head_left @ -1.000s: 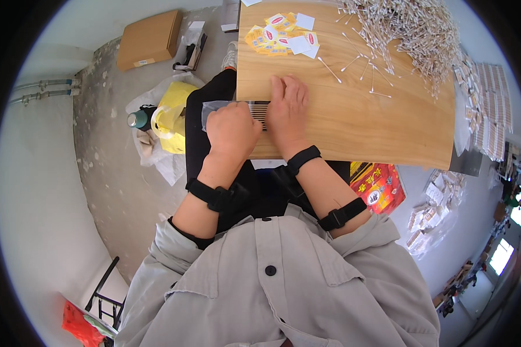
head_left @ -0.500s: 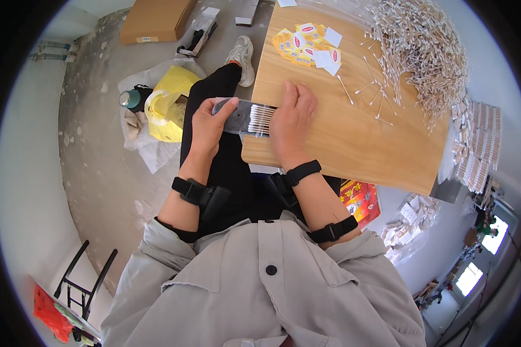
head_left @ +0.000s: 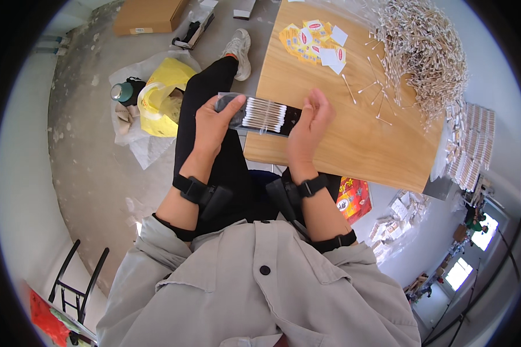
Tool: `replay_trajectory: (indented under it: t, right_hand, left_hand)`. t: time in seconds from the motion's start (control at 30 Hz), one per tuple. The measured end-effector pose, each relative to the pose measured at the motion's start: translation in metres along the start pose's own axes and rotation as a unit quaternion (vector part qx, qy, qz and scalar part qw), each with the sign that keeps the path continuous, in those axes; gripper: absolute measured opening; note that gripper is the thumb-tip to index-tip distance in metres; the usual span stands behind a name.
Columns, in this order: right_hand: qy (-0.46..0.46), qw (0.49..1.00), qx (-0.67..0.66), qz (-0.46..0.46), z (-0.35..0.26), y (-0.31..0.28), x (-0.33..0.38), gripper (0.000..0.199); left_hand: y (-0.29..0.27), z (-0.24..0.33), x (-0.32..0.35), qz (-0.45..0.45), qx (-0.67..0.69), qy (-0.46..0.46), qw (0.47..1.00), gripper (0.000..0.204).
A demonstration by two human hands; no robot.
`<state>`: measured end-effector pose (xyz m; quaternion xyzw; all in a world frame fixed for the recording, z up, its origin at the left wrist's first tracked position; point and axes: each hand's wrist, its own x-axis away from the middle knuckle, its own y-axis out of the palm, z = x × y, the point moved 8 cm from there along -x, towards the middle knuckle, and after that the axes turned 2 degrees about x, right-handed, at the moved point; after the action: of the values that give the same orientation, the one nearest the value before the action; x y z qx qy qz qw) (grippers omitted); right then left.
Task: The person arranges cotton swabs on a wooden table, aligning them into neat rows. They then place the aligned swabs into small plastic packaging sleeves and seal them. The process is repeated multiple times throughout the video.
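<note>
Here the left hand (head_left: 211,124) pinches one end of a flat black tray with a neat row of white-tipped cotton swabs under clear film (head_left: 259,114), thumb on top, fingers curled beneath, so the pack stays level above the near edge of the light wooden table (head_left: 341,144). The right hand (head_left: 308,126) stands edge-on against the tray's other end, palm pressed to it and fingers straight rather than clenched — squaring up the swabs, by the look of it. The tray hangs in the air between the two hands, partly over the lap, not resting on the table. On the far side of the table lies a loose pile of small square yellow and white labels with red marks (head_left: 314,40), handy for reach. To the right spreads a big heap of loose white cotton swabs (head_left: 422,52), with a few strays beside it. On the floor: a brown cardboard box (head_left: 147,14), a yellow plastic bag (head_left: 159,95), and a red-and-yellow printed package (head_left: 353,196) under the table's edge.
</note>
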<state>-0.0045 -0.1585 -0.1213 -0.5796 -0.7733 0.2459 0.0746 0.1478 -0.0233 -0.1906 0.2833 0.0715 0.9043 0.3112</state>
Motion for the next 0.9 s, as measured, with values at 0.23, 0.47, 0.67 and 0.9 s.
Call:
replay_trajectory:
  t: [0.23, 0.47, 0.67, 0.9]
  right_hand:
    - [0.089, 0.974, -0.207, -0.03, 0.011, 0.013, 0.02, 0.034]
    - [0.097, 0.968, -0.229, -0.026, -0.002, 0.029, 0.026, 0.04]
    - [0.069, 0.981, -0.169, -0.064, -0.011, 0.031, 0.025, 0.041]
    - [0.042, 0.995, -0.091, -0.028, -0.004, 0.014, 0.001, 0.039]
  left_hand:
    - [-0.001, 0.001, -0.002, -0.037, 0.025, -0.061, 0.997, 0.026]
    - [0.001, -0.006, 0.002, 0.015, 0.041, -0.011, 0.999, 0.025]
    - [0.0, -0.009, -0.001, 0.01, 0.033, 0.011, 0.999, 0.024]
    - [-0.002, -0.007, 0.003, 0.024, 0.039, -0.011, 0.999, 0.023]
